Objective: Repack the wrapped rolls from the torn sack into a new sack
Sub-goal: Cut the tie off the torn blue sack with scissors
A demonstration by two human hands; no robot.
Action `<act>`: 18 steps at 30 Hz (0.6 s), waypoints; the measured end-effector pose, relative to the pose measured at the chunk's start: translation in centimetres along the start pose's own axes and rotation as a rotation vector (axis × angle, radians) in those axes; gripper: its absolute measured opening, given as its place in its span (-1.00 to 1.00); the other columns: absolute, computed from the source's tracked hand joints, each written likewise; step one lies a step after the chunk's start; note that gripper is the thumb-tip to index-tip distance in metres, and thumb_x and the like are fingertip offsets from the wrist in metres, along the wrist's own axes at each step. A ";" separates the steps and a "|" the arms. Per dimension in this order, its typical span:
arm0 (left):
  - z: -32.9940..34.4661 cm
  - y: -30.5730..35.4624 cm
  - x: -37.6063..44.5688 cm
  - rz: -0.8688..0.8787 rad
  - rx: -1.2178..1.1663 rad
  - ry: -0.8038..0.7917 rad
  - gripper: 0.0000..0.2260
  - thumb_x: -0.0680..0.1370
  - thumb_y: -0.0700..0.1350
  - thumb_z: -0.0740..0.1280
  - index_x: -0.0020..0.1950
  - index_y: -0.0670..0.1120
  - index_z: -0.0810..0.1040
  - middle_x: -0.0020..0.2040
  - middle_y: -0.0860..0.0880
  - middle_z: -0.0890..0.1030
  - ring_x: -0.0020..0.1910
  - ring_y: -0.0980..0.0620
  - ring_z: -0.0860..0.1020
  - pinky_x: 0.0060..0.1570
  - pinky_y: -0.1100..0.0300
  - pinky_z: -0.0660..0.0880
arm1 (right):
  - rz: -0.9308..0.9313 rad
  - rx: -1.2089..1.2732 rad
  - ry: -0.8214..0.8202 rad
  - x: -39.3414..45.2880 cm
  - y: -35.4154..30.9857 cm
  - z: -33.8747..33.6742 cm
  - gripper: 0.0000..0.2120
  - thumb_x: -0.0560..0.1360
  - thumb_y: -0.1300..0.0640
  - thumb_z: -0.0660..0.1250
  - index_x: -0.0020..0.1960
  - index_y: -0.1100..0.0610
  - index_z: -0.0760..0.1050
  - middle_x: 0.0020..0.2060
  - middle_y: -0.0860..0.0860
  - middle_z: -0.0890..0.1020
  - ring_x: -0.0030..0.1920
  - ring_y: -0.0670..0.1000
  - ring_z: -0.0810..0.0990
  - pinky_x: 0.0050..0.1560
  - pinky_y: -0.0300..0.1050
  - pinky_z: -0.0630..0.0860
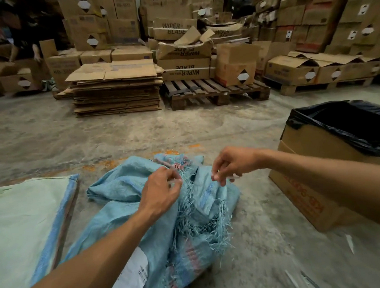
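A torn light-blue woven sack [149, 215] lies crumpled on the concrete floor in front of me, with frayed threads along its ripped edge and a white label low on its side. My left hand [160, 192] pinches the frayed edge near the sack's top. My right hand [231, 164] hovers just right of the tear, fingertips pinched on a thin strand or thread. A flat pale-green sack with a blue edge [25, 225] lies to the left. No wrapped rolls show; the sack hides whatever is inside.
A cardboard box lined with a black plastic bag [335, 155] stands at the right. Flattened cardboard [115, 90], a wooden pallet [214, 92] and stacked boxes fill the back. A person [23, 27] bends over boxes at far left.
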State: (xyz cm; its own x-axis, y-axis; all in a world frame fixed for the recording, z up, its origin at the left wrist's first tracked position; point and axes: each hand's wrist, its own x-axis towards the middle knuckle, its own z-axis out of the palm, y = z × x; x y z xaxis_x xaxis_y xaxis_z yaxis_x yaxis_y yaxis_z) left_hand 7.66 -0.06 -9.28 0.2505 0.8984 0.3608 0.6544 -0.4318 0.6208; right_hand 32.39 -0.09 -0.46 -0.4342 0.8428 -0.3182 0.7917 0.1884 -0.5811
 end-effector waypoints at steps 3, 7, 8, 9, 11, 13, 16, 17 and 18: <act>1.1 0.1 -3.6 0.054 -0.060 -0.370 -0.93 0.48 -0.05 0.45 -0.13 -0.02 0.71 -0.25 0.16 0.59 -0.27 0.23 0.55 -0.25 0.43 0.37 | 0.044 -0.064 -0.185 -0.1 1.7 4.0 -0.90 0.54 0.09 0.41 -0.07 0.11 0.65 -0.24 -0.01 0.72 -0.32 -0.04 0.56 -0.31 -0.15 0.46; 4.0 -0.3 -8.2 0.102 -0.035 -0.750 -0.88 0.41 -0.09 0.53 -0.08 -0.08 0.75 -0.42 0.21 0.58 -0.41 0.31 0.51 -0.33 0.45 0.35 | 0.130 0.035 -0.328 -1.9 5.1 11.2 -0.94 0.54 0.14 0.38 -0.10 0.07 0.62 -0.32 -0.09 0.69 -0.34 -0.04 0.54 -0.27 -0.10 0.47; 4.7 -0.5 -9.2 0.099 -0.041 -0.825 -0.86 0.40 -0.09 0.55 -0.08 -0.08 0.75 -0.38 0.15 0.63 -0.39 0.29 0.53 -0.32 0.41 0.39 | 0.153 0.043 -0.380 -2.7 5.9 13.0 -0.93 0.54 0.16 0.36 -0.09 0.07 0.61 -0.33 -0.11 0.69 -0.36 -0.05 0.54 -0.35 -0.18 0.45; 5.3 -0.6 -9.8 0.093 -0.042 -0.879 -0.84 0.38 -0.10 0.56 -0.07 -0.09 0.75 -0.33 0.08 0.68 -0.37 0.28 0.54 -0.29 0.37 0.43 | 0.181 0.038 -0.428 -3.4 6.5 14.6 -0.92 0.54 0.18 0.34 -0.09 0.05 0.60 -0.34 -0.12 0.68 -0.37 -0.07 0.53 -0.42 -0.24 0.42; 7.0 -0.8 -12.2 0.037 -0.022 -0.935 -0.81 0.35 -0.12 0.58 -0.07 -0.12 0.74 -0.31 0.03 0.68 -0.41 0.34 0.53 -0.32 0.43 0.40 | 0.233 0.034 -0.477 -5.2 8.2 18.4 -0.85 0.53 0.22 0.31 -0.13 0.01 0.60 -0.33 -0.11 0.68 -0.40 -0.10 0.52 -0.44 -0.24 0.42; 8.5 -1.4 -14.7 -0.063 0.007 -0.925 -0.82 0.30 -0.13 0.62 -0.16 -0.10 0.73 -0.47 0.18 0.60 -0.49 0.37 0.49 -0.39 0.48 0.34 | 0.250 0.023 -0.425 -6.6 9.7 21.7 -0.80 0.50 0.26 0.30 -0.16 0.01 0.62 -0.31 -0.08 0.67 -0.42 -0.11 0.52 -0.34 -0.19 0.48; 10.3 -2.0 -17.3 -0.202 0.041 -0.837 -0.75 0.23 -0.07 0.65 -0.41 0.05 0.57 -0.60 0.27 0.47 -0.53 0.33 0.47 -0.42 0.45 0.35 | 0.230 -0.005 -0.251 -7.6 11.5 25.2 -0.88 0.47 0.21 0.39 -0.07 0.12 0.71 -0.29 -0.03 0.69 -0.36 -0.12 0.57 -0.22 -0.30 0.49; 10.8 -2.2 -17.8 -0.240 0.031 -0.804 -0.71 0.22 -0.06 0.65 -0.44 0.06 0.53 -0.60 0.25 0.47 -0.53 0.33 0.47 -0.43 0.46 0.34 | 0.217 -0.032 -0.228 -7.7 11.9 26.0 -0.88 0.46 0.18 0.43 -0.03 0.14 0.71 -0.22 0.01 0.72 -0.28 -0.08 0.62 -0.17 -0.28 0.48; 11.3 -2.3 -18.2 -0.267 0.022 -0.778 -0.70 0.23 -0.06 0.65 -0.46 0.07 0.52 -0.60 0.23 0.47 -0.54 0.34 0.47 -0.44 0.48 0.34 | 0.204 -0.055 -0.222 -7.7 12.2 26.8 -0.86 0.45 0.15 0.45 -0.01 0.14 0.71 -0.15 0.04 0.74 -0.18 -0.04 0.66 -0.12 -0.27 0.47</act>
State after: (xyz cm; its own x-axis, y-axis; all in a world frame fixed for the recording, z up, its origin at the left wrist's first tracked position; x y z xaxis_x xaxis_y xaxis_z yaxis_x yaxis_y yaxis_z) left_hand 9.66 -14.53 -25.16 0.5018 0.7733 -0.3876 0.7739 -0.2013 0.6005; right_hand 33.84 -17.74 -25.15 -0.3424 0.7365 -0.5834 0.8916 0.0589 -0.4489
